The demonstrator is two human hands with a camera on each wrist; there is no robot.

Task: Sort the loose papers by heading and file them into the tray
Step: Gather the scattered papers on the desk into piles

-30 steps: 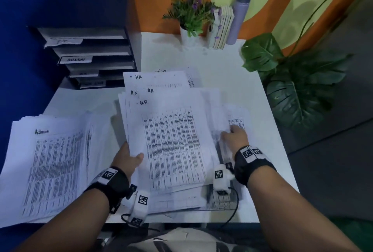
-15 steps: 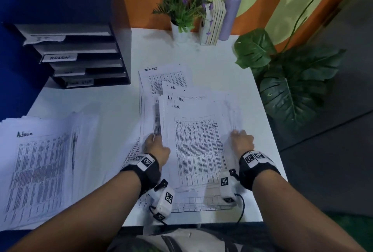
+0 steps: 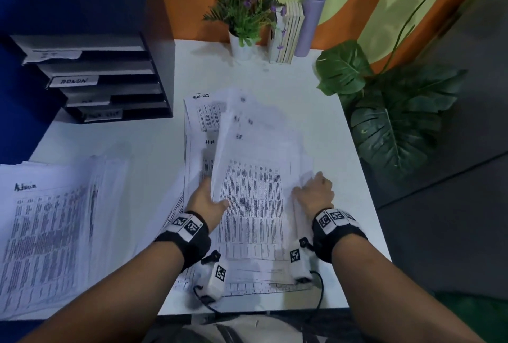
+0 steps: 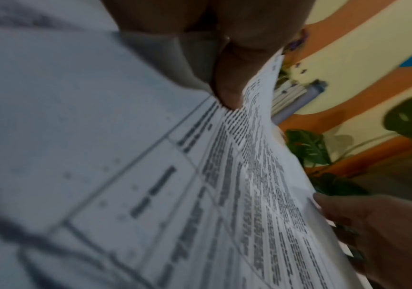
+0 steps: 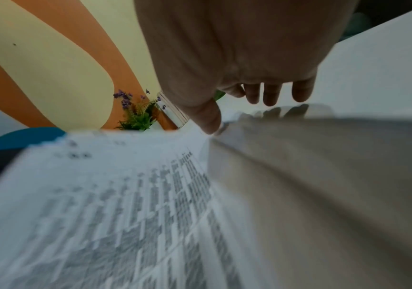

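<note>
Item, the H.R. bundle: half a second ago I had it flat on the white table, squared between both hands; now its left edge stands raised and the sheets tilt up toward the right, uncovering another H.R. sheet and a Task List sheet beneath. Item, my left hand: thumb on the printed face, fingers hidden under the lifted edge, so it holds the bundle. Item, my right hand: at the bundle's right edge, thumb touching the paper in the right wrist view, fingers hanging loosely spread beyond it; I see no closed grip there. Item, the Admin pile: lying at the table's left, well apart. Item, the tray: dark, tiered, labelled, at the far left of the table. Judgement: the H.R. group is gathered and coming off the table, filing likely next; loose sheets could slide out.
</note>
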